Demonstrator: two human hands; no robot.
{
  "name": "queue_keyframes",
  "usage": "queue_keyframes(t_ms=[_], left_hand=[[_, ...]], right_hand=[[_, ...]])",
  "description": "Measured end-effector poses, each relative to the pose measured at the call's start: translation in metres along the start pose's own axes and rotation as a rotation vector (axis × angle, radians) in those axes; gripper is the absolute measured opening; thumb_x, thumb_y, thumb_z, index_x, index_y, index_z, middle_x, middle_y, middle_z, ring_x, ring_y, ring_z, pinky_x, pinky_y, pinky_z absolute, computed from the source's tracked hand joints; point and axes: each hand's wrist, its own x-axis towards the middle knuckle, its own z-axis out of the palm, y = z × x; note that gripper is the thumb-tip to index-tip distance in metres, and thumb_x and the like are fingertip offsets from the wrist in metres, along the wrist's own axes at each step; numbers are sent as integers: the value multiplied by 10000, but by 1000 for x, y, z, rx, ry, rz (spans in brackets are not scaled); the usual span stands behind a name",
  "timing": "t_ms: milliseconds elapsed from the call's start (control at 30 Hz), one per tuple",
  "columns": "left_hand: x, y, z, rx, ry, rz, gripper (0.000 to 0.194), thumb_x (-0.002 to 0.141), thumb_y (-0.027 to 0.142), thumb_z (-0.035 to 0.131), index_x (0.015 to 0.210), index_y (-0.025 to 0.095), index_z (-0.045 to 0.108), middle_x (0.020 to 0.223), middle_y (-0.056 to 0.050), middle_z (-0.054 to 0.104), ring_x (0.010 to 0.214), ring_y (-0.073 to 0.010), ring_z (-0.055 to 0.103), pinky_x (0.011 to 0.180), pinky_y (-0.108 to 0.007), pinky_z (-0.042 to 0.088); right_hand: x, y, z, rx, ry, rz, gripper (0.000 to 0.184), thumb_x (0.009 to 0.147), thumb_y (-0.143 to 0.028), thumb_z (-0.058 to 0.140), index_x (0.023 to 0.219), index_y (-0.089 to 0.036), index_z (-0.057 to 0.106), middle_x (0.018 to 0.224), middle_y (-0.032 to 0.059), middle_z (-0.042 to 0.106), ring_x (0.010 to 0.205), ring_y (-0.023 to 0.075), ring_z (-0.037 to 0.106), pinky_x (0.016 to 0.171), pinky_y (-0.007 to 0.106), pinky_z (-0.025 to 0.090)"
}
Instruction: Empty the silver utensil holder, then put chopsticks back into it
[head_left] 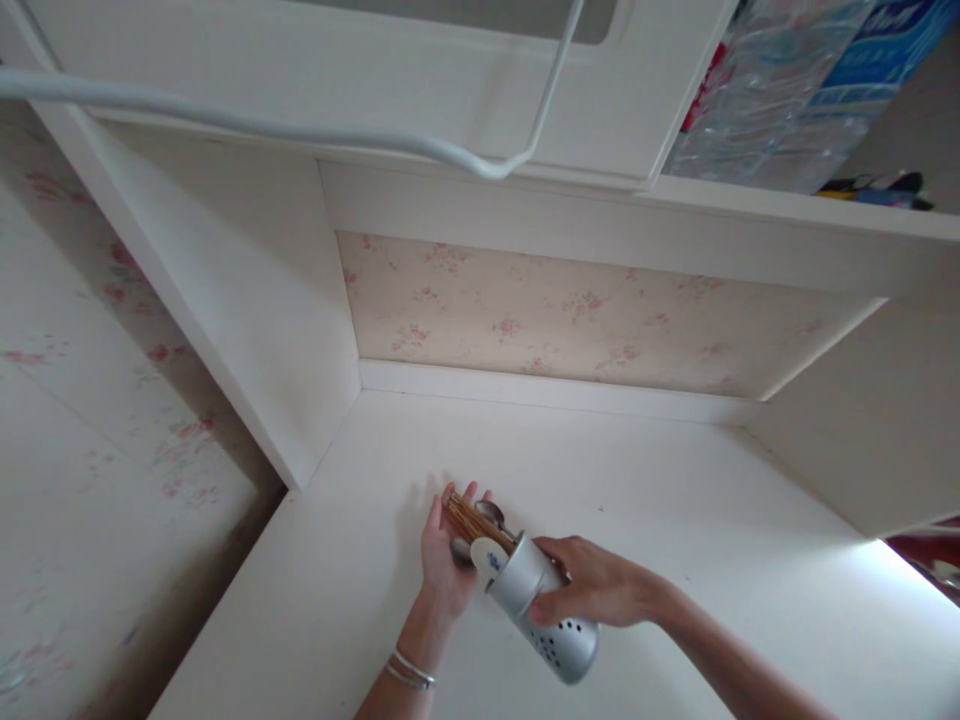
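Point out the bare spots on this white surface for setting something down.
The white surface looks bare between the right hand and the right side panel, and between the left hand and the left side panel. It is crowded between the hands, with the canister, chopsticks and spoons.

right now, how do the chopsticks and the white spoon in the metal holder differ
The chopsticks are a bundle of thin brown sticks; the white spoon shows one broad, rounded end with a blue mark. The chopsticks stick out farther, to the fingers of the left hand, while the spoon sits nearer the rim. Both poke from the tilted metal holder in the right hand.
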Motion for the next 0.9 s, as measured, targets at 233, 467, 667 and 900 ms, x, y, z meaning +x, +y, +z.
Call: queue_keyframes(t_ms=[233,467,667,900], left_hand=[[7,0,-7,-1,121,40,225,798,406,614,957,253,575,858,-1,641,769,-174,665,796,-437,543],[10,2,-9,17,179,30,195,800,401,603,856,221,553,766,8,638,635,-111,633,617,-261,534],[4,2,-8,33,138,-26,275,751,468,644,863,234,551,832,-15,657,864,-227,673,804,-487,535],[0,-9,1,280,148,60,395,673,224,752,959,258,482,786,51,583,594,-87,622,564,-215,513]], right_hand=[[5,2,6,205,-106,81,386,712,-413,691,1002,-161,660,881,34,678,758,171,593,573,201,394],[2,2,13,628,-259,119,443,701,-438,670,1009,-120,654,825,41,654,669,133,602,601,203,432],[1,24,24,839,-259,113,492,677,-509,691,935,-91,653,838,72,663,679,138,624,631,216,470],[-9,42,37,957,-237,67,504,698,-513,686,951,-78,659,861,91,673,730,151,647,654,217,487]])
